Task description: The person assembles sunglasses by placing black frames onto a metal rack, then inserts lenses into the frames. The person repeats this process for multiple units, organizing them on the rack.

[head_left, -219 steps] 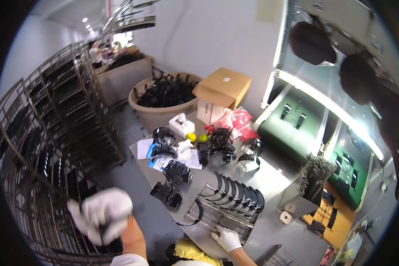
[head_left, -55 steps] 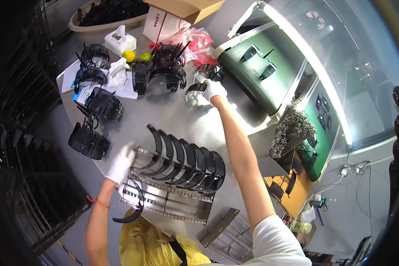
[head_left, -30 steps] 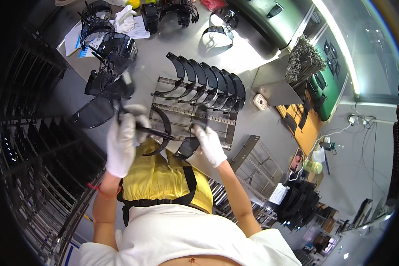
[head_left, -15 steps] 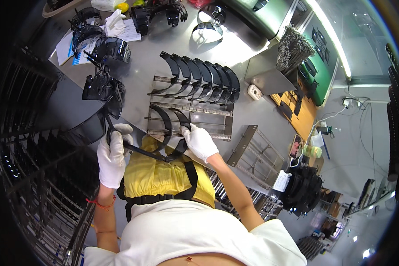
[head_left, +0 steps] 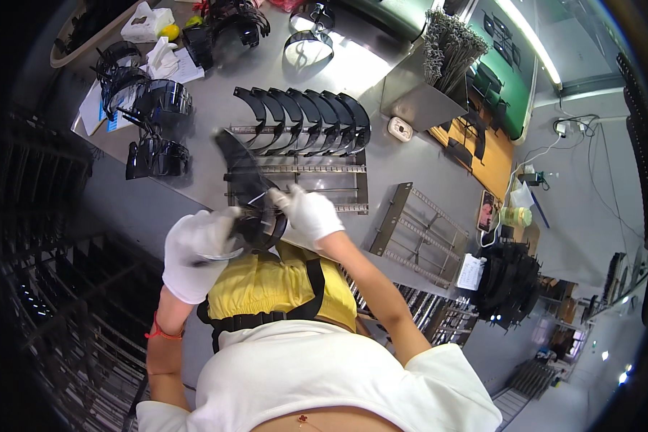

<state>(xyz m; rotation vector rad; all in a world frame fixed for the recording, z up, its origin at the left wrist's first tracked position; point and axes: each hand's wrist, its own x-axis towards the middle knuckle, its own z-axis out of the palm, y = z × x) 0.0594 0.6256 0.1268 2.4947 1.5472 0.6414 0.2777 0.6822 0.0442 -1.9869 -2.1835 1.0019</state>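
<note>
Both of my hands wear white gloves and meet at the near left corner of a metal rack (head_left: 361, 189). Between them is a glossy black curved visor (head_left: 246, 173), smeared by motion, tilted with its upper end over the rack's left side. My left hand (head_left: 198, 253) is closed at the visor's lower left; a thin pale curved edge shows below its fingers. My right hand (head_left: 308, 214) pinches the visor's right side between thumb and fingers. Across the far part of the rack stands a row of black curved visors (head_left: 313, 115), spaced side by side.
Dark curved visors (head_left: 167, 101) lie in a cluster at the left, by white tissue (head_left: 163, 59). A second metal rack (head_left: 421, 234) lies at the right, behind it a metal bin (head_left: 417, 97) of wire hooks. A white case (head_left: 400, 129) sits by the bin. Dark shelving (head_left: 86, 288) stands left.
My left hand has moved right, toward my right hand, bringing the dark visor from the far left to the rack's left end. The view has shifted a little.
</note>
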